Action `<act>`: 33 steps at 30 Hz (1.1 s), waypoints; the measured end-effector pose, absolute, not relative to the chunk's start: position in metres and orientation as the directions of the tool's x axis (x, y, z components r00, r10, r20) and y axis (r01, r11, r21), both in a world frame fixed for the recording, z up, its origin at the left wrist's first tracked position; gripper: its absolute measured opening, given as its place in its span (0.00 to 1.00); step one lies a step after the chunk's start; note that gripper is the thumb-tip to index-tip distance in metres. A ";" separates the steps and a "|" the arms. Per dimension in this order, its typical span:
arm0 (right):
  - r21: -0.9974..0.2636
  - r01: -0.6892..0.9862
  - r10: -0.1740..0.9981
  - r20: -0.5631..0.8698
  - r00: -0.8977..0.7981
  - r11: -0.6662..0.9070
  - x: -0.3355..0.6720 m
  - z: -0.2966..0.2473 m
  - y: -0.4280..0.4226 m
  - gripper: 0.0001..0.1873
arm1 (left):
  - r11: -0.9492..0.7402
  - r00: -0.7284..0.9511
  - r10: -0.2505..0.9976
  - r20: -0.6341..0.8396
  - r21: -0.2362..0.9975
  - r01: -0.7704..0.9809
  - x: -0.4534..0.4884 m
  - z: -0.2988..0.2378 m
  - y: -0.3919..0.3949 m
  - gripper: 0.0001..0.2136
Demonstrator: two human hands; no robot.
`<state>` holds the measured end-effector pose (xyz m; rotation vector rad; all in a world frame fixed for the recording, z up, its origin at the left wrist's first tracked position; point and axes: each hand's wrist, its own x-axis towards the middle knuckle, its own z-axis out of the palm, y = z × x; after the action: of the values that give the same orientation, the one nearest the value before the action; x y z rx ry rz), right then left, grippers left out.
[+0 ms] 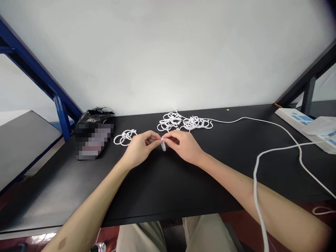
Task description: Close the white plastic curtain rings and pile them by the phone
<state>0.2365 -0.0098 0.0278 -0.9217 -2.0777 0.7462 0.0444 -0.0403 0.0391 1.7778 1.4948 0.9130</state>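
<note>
Above the black table [157, 189], both hands meet at a small white plastic ring [164, 145], seen nearly edge-on. My left hand [140, 147] pinches its top from the left between thumb and fingers. From the right, my right hand [186, 146] pinches the same spot, fingertips almost touching those of the left. Just left of my left hand lies a small group of similar white rings [122, 138], flat on the table. Beyond the hands is a bigger tangled pile of white rings [194, 122], partly hidden behind my right hand.
A crumpled black plastic bag [94, 117], partly pixelated, lies at the left. White cable [258, 182] loops across the right side, passing in front of my right forearm. A white power strip [296, 117] sits at the far right. Blue metal framing [39, 75] stands left.
</note>
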 end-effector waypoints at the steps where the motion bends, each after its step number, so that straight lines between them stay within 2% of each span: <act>1: -0.731 0.369 0.793 0.385 -0.472 0.575 0.237 0.028 -0.010 0.09 | -0.157 0.113 0.987 0.113 0.818 0.554 0.045 0.039 -0.040 0.13; 17: -0.702 0.418 0.799 0.379 -0.467 0.577 0.235 0.029 -0.013 0.06 | -0.213 0.139 0.977 0.164 0.816 0.537 0.050 0.036 -0.043 0.10; 29: -0.715 0.388 0.795 0.396 -0.460 0.581 0.235 0.025 -0.010 0.09 | -0.258 0.158 0.966 0.204 0.791 0.554 0.049 0.032 -0.041 0.11; 33: -0.697 0.409 0.790 0.390 -0.473 0.589 0.238 0.027 -0.005 0.09 | -0.304 0.149 0.952 0.267 0.773 0.557 0.048 0.034 -0.040 0.11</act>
<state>0.2383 -0.0048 0.0271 -0.9476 -2.1044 0.6853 0.0484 -0.0397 0.0340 1.9296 1.4359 1.0311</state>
